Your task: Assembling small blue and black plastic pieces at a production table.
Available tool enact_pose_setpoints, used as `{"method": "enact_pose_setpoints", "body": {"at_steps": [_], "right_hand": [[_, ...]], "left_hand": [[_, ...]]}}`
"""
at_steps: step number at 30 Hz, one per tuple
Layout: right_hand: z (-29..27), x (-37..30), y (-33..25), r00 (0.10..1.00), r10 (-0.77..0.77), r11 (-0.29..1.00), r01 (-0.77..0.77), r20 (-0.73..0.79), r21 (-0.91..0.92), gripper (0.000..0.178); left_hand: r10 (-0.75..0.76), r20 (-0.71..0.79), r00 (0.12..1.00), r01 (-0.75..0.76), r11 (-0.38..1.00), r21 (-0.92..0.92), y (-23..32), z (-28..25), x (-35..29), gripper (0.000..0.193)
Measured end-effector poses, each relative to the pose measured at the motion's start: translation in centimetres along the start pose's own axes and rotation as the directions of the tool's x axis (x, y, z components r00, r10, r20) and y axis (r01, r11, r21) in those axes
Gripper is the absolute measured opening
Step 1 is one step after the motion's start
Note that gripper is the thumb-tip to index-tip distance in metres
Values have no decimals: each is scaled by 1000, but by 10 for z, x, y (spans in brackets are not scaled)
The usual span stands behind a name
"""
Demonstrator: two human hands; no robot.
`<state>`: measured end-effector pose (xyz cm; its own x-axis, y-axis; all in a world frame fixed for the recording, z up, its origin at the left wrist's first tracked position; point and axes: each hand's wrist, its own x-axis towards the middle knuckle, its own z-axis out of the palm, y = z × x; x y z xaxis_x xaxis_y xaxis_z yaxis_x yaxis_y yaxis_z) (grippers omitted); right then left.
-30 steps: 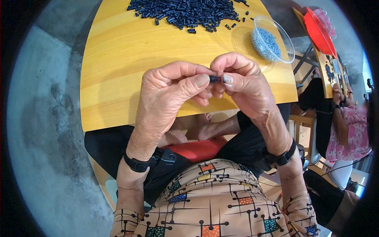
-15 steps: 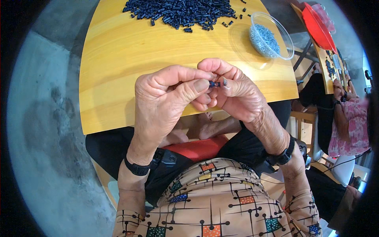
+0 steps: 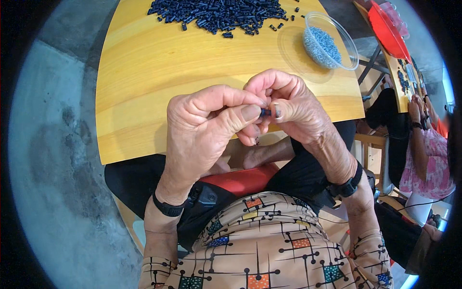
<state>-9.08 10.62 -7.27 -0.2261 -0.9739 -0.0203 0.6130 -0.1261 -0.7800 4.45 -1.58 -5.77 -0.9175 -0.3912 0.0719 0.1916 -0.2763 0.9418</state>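
Above the near edge of the table, both my hands pinch one small dark plastic part point(image 3: 265, 112) between their fingertips. My left hand point(image 3: 207, 123) grips its left end with thumb and forefinger, covering most of it. From the other side, my right hand point(image 3: 298, 108) closes on the right end, the thumb lying over it. Only a short dark stretch shows between the two thumbs. Whether a smaller piece is also in the fingers I cannot make out. Beyond my hands lies a heap of similar small black parts point(image 3: 216, 14).
A clear plastic bowl point(image 3: 353, 50) of small, shiny, bluish-silver pieces stands at the table's right. Several loose black parts lie near the heap. The yellow wooden table point(image 3: 139, 96) ends above my lap. At right, another person point(image 3: 428, 159) sits by a second table with a red basin point(image 3: 387, 31).
Both hands have shifted slightly down and right with the part. The right thumb has moved over its end, and less of the part shows between my fingers.
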Motion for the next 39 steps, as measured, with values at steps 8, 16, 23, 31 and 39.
{"method": "enact_pose_setpoints", "body": {"at_steps": [8,16,23,31,39], "right_hand": [[3,-2,-11,1000,21,990,-23,-14,-142,35],[8,-2,1,995,-61,993,52,-78,-103,36],[7,7,-1,990,-132,976,138,49,-166,34],[7,9,-5,977,-189,925,211,101,-317,31],[3,2,-11,974,-223,879,221,45,-422,29]], "left_hand": [[16,-75,997,-15,1000,15,-5,8,-5,10],[90,-68,994,-95,993,-69,-9,5,2,21],[96,-59,994,-104,982,-158,0,4,6,50],[26,-97,995,-55,949,-311,-9,6,4,44],[-54,-64,996,28,937,-347,-11,9,-1,36]]}}
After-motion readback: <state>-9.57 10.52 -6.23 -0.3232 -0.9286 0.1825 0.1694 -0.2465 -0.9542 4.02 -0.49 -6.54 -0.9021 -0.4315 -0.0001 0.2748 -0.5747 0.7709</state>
